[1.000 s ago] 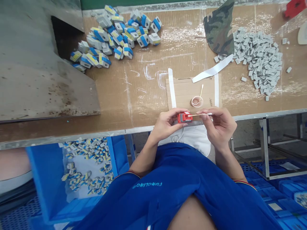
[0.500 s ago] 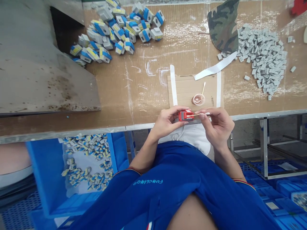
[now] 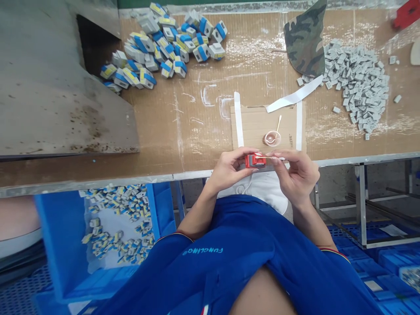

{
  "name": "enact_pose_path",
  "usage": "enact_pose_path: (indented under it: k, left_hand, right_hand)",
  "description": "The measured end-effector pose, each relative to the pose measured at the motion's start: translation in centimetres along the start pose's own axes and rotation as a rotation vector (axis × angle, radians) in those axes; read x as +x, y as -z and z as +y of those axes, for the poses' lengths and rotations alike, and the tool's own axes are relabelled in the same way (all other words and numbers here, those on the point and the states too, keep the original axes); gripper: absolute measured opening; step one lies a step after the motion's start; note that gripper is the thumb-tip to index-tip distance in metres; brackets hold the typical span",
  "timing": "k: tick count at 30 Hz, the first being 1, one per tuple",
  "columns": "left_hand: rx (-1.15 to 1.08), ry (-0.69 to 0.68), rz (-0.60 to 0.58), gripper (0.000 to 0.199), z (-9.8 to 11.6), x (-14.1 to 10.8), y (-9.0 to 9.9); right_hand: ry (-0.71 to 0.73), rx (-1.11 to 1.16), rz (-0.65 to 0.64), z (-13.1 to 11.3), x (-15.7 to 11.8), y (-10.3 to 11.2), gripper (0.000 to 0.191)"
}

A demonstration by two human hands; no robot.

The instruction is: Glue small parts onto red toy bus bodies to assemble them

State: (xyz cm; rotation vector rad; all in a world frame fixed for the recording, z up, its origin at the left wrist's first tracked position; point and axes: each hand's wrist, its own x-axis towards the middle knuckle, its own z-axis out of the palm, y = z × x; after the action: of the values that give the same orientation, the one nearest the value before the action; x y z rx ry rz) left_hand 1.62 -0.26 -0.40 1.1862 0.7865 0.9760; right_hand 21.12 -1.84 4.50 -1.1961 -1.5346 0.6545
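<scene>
Between the thumb and fingers of my left hand point(image 3: 226, 171) is a small red and grey plastic toy piece point(image 3: 251, 161), held near the table's front edge. My right hand point(image 3: 299, 174) pinches a cotton swab point(image 3: 268, 157) that lies level, its left tip against the top of the red piece. Just beyond my hands stands a small clear cup point(image 3: 272, 138) with another cotton swab point(image 3: 278, 124) leaning out of it. The cup rests on a cardboard sheet point(image 3: 252, 127) edged with white tape strips.
White, blue and yellow toy pieces point(image 3: 170, 41) are heaped at the back left, beside a metal housing point(image 3: 49, 96). Small grey pieces point(image 3: 364, 87) lie in a pile at right, near a camouflage cloth point(image 3: 305, 39). A blue bin point(image 3: 62, 249) holds more pieces below left.
The view has shifted slightly, so the table sits a little lower. Both hands keep their hold, and the swab tip stays on the red piece.
</scene>
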Motion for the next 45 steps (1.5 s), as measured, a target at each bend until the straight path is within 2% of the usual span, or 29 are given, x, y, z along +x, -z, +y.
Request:
enact_pose_path:
  k: [8, 13, 23, 33, 36, 41, 43, 45]
  left_hand:
    - [0.058, 0.005, 0.024, 0.049, 0.1, -0.1, -0.1]
    - [0.118, -0.041, 0.022, 0.046, 0.1, 0.0, -0.1]
    - [0.186, -0.126, 0.017, 0.043, 0.0, 0.0, 0.0]
    - [0.173, -0.142, 0.002, 0.044, -0.1, -0.1, 0.1]
    - [0.161, -0.137, -0.001, 0.045, -0.2, -0.1, 0.2]
    - [0.138, -0.103, 0.0, 0.044, 0.0, -0.2, 0.1]
    - [0.113, -0.086, 0.006, 0.043, 0.1, -0.2, 0.0]
    - [0.069, -0.064, 0.014, 0.043, 0.2, -0.3, -0.2]
  right_hand:
    - [0.234, -0.208, -0.057, -1.0, 0.9, 0.4, 0.014]
    - [0.286, -0.303, -0.106, -1.3, 1.2, 1.2, 0.019]
    - [0.239, -0.321, -0.202, -2.1, 1.2, 2.1, 0.015]
    - [0.143, -0.146, -0.194, -2.5, 1.4, 1.0, 0.017]
    - [0.068, -0.067, -0.138, -2.1, 1.2, 1.4, 0.019]
    - [0.031, -0.1, 0.181, 1.0, 1.8, 1.8, 0.005]
    - [0.036, -0.173, 0.194, 2.6, 2.1, 1.7, 0.003]
    - [0.031, -0.266, 0.128, 3.5, 2.3, 1.5, 0.007]
